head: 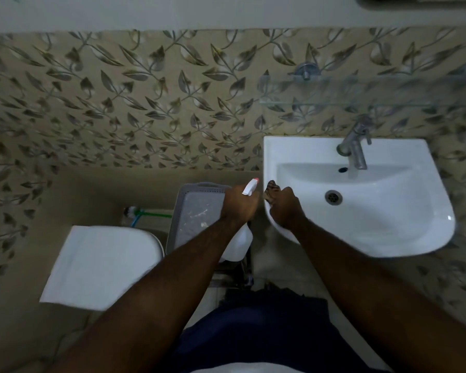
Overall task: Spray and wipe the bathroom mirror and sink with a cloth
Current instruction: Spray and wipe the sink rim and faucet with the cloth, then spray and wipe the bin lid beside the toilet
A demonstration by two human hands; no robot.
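Note:
My left hand (238, 204) grips a white spray bottle (238, 244) by its neck, just left of the sink; the white nozzle with a red tip (250, 186) points up and right. My right hand (284, 208) is closed on a dark patterned cloth (271, 191) over the left rim of the white sink (388, 224). The basin looks dry, with a metal drain (333, 197) in its middle. A dark strip at the top right edge may be the mirror's lower edge (414, 0); the rest of it is out of view.
A metal tap (354, 146) stands at the back of the sink under a glass shelf (361, 90). A grey plastic bin (194, 211) stands left of my left hand. The white toilet lid (100, 265) and a toilet brush (145, 211) lie further left.

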